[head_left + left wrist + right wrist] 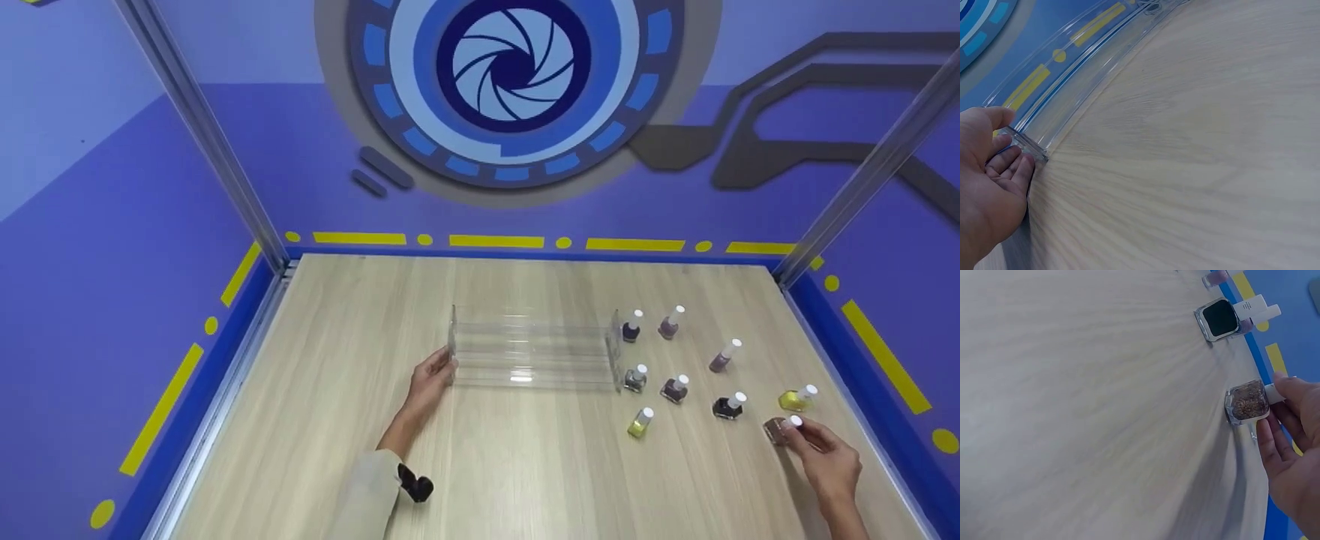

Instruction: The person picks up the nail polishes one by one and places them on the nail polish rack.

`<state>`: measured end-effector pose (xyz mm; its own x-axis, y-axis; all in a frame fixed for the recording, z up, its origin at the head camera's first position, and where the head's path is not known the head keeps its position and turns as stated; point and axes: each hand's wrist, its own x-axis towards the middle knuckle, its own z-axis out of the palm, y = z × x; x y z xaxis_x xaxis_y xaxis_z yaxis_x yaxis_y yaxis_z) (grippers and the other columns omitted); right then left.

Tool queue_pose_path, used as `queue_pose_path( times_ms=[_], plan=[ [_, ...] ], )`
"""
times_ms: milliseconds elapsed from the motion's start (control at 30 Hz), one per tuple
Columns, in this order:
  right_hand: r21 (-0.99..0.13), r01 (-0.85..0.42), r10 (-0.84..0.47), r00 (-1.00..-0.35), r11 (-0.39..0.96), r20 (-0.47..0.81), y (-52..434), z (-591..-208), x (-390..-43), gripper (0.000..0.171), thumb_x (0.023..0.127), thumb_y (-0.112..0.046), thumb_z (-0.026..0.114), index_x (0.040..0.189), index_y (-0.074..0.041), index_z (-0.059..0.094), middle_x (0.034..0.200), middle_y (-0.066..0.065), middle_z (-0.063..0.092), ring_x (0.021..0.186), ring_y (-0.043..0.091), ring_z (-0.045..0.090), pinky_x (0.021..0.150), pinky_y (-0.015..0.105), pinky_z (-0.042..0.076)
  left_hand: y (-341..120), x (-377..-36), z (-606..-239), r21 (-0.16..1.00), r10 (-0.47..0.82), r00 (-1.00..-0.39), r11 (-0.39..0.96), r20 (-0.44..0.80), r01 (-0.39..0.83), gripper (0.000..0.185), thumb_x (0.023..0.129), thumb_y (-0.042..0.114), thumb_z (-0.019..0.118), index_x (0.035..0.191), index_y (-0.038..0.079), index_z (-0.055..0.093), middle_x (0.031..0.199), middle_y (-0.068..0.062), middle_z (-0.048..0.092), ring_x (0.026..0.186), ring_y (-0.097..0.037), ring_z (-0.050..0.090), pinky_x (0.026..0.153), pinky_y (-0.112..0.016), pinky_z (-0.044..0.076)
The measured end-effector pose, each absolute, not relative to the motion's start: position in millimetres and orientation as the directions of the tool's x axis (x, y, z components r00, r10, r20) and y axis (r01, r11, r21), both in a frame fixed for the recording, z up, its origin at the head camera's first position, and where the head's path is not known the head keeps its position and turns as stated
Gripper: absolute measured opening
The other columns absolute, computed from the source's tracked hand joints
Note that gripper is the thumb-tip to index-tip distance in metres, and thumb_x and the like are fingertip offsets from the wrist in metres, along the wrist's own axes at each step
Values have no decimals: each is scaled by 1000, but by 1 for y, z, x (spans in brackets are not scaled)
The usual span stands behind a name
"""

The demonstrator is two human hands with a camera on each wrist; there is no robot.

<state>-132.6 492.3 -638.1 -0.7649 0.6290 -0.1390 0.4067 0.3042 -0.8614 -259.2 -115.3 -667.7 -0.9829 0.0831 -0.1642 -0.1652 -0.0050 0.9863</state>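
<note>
1. Head view showed a brown glitter polish bottle (775, 430) at the near right of the bench (525, 465), its white cap pinched by the right hand (829, 457).
2. The left hand (431, 379) gripped the left end of a clear acrylic rack (534, 352), fingers (1008, 163) curled round its corner.
3. Other polish bottles (675, 388) stood nearby between rack and right hand.
</note>
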Motion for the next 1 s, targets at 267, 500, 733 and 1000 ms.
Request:
queue_pose_path(
  times_ms=[267, 500, 733, 1000],
  plan=[
    [-883, 367, 651, -753, 293, -97, 489, -639, -129, 8, 95, -24, 73, 101, -31, 73, 69, -42, 52, 71, -24, 53, 65, -2, 44, -116, -259, -670, 987, 89, -983, -18, -159, -161, 52, 107, 18, 51, 156, 4, 38, 162, -19, 40, 153, -35, 35, 127, -46, 31],
    [-855, 391, 637, -764, 340, -96, 487, -630, -132, 38, 99, -24, 68, 127, 1, 67, 72, -44, 47, 70, -27, 48, 62, 0, 47, -115, -258, -668, 987, 91, -983, -24, -157, -160, 53, 108, 19, 52, 156, 2, 37, 162, -21, 39, 152, -37, 36, 126, -47, 34],
    [-852, 350, 611, -790, 389, -45, 482, -610, -137, 40, 101, -24, 64, 126, 7, 63, 75, -45, 46, 72, -29, 46, 64, -3, 45, -115, -261, -668, 984, 79, -982, -29, -174, -177, 55, 106, 22, 55, 156, 3, 39, 162, -19, 39, 152, -36, 37, 125, -44, 37],
    [-918, 247, 561, -827, 310, -33, 462, -572, -143, 17, 99, -24, 68, 114, -17, 72, 80, -41, 58, 78, -24, 56, 69, -4, 46, -116, -261, -669, 976, 76, -976, -54, -205, -209, 54, 106, 20, 55, 155, 3, 40, 162, -20, 40, 151, -36, 38, 125, -46, 37]
  ],
)
